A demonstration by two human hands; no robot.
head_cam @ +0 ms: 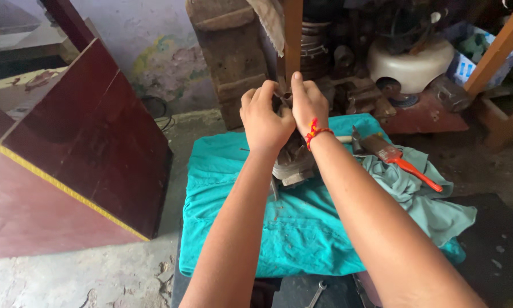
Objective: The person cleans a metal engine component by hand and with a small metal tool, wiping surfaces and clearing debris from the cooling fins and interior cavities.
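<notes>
Head view: left hand (264,118) and right hand (308,102) close together — both gripping a grey metal engine part (292,162) on the teal cloth (239,194), paintbrush (399,159) to the right.

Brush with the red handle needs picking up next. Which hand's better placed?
Right, probably. The right hand sits on the brush side of the metal engine part; the left hand would have to cross over it.
</notes>
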